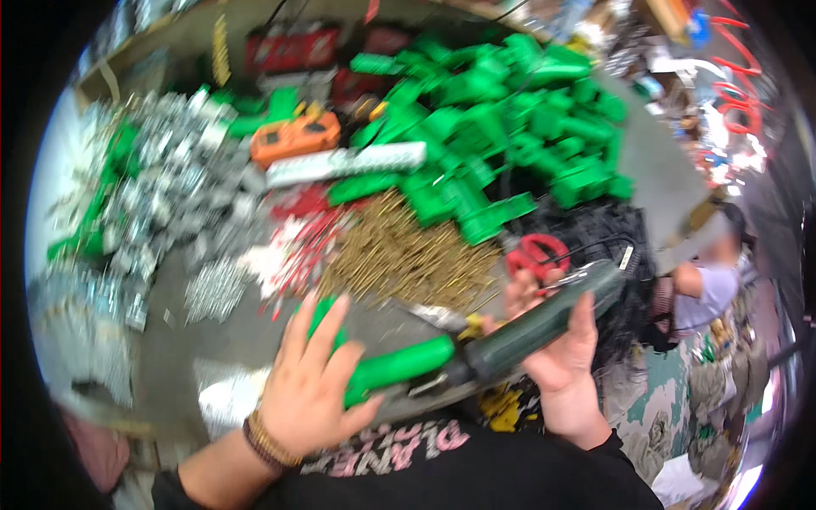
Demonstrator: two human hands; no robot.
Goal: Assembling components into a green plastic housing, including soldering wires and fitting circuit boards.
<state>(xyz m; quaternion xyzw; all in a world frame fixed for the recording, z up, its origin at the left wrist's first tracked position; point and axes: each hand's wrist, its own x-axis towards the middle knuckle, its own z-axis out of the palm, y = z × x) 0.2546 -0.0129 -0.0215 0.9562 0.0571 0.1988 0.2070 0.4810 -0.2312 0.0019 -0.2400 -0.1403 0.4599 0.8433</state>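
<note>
My left hand [308, 393], a beaded bracelet at its wrist, lies over a green plastic part [404, 367], gripping it with the fingers spread. My right hand [561, 340] supports a dark, cylindrical electric screwdriver [544, 327], the thumb and fingers on either side of its body. The tool's narrow end points down-left and is close to the green part; blur hides whether they touch. A cord runs from its far end. Past the left fingers are heaps of brass-coloured screws [408, 255] and short silver screws [218, 289].
Green plastic housings [484, 127] are heaped at the back. Small metal pieces [183, 170] cover the left side. An orange device [295, 138] stands behind a white strip [346, 163]. Red-handled scissors [538, 255] and black parts [625, 234] lie right. Another person [714, 285] sits at far right.
</note>
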